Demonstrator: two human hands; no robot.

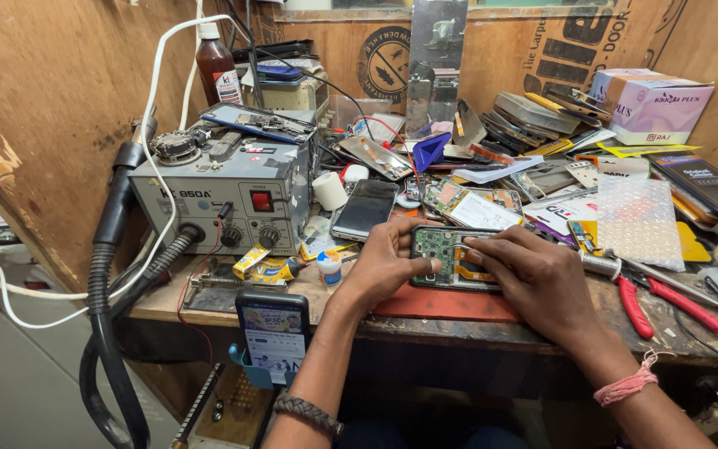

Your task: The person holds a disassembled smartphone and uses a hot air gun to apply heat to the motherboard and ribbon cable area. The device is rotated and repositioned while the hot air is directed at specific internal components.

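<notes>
An opened phone [449,254] with its green circuit board and orange flex cable showing lies on a red mat [442,304] at the bench's front. My left hand [384,262] grips the phone's left end, thumb resting on the board. My right hand [529,278] lies over the right part, its fingertips pressing on the upper edge of the board. A braided band sits on my left wrist, a pink thread on my right.
A grey hot-air rework station [226,195] with a black hose stands at the left. A dark phone [365,208], bubble wrap [637,220], red-handled pliers [650,299], a small glue bottle [329,268], and phone parts crowd the bench. A lit phone [273,333] stands in a blue holder at the front edge.
</notes>
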